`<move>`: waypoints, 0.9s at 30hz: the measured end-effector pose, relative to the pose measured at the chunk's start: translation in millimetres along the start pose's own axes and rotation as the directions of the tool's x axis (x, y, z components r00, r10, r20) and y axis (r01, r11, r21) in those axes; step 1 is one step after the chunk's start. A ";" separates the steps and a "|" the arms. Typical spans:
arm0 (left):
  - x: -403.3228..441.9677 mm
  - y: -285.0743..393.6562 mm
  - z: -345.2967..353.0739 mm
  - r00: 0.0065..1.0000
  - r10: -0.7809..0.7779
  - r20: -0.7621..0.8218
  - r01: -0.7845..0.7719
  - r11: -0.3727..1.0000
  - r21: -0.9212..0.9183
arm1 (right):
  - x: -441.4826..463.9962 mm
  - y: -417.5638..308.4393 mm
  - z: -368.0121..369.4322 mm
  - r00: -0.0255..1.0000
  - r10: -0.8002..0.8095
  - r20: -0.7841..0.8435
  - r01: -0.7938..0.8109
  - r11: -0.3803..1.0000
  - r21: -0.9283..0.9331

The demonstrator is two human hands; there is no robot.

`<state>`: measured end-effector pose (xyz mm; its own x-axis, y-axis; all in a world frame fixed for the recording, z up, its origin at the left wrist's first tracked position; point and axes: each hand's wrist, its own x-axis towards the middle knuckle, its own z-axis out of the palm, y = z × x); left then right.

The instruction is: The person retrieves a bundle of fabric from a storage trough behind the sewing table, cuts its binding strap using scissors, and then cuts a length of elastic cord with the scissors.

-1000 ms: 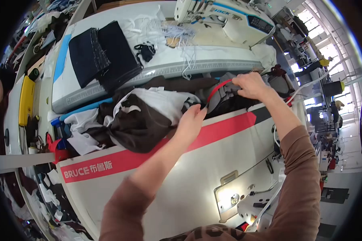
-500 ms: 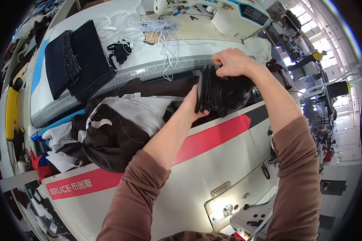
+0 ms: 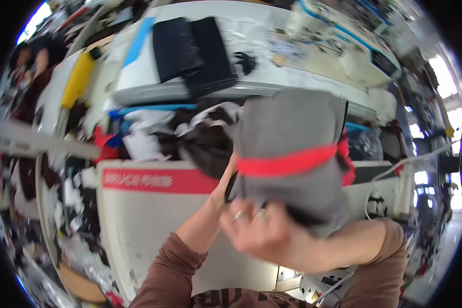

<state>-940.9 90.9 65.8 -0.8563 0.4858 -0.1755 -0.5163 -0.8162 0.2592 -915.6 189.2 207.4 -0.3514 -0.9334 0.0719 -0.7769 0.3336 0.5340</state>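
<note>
A grey fabric bundle (image 3: 292,120) with a red band (image 3: 292,161) tied round it is held up in front of me, above the machine table's front edge. My left hand (image 3: 228,182) grips its left side, most of the fingers hidden behind the cloth. At the lower edge, my right hand (image 3: 264,231) is closed on the bundle with its fingers curled; rings show on it. Motion blurs the bundle and this hand. Behind, dark and white cloth (image 3: 208,136) lies heaped in the trough along the table.
Folded dark denim-like pieces (image 3: 190,54) lie on the white tabletop, beside a small black tangle (image 3: 245,62). A sewing machine (image 3: 344,49) stands at the back right. At the far left are a yellow object (image 3: 78,79) and another person (image 3: 38,56).
My hands have come from the dark stack in the trough to a grey bundle with a red band, held nearer to me. The whole view has shifted, with the table further right.
</note>
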 end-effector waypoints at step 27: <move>-603.6 -57.6 -93.0 -0.353 0.621 -0.700 -0.675 0.349 0.650 | 118.9 -359.1 -74.5 0.741 -0.383 -0.552 0.471 -0.290 0.833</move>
<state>-392.6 -184.4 68.6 -0.0064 -0.8972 -0.4415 0.3859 -0.4096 0.8266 -639.6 -51.4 86.9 0.3250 -0.8921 0.3138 -0.3755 -0.4263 -0.8230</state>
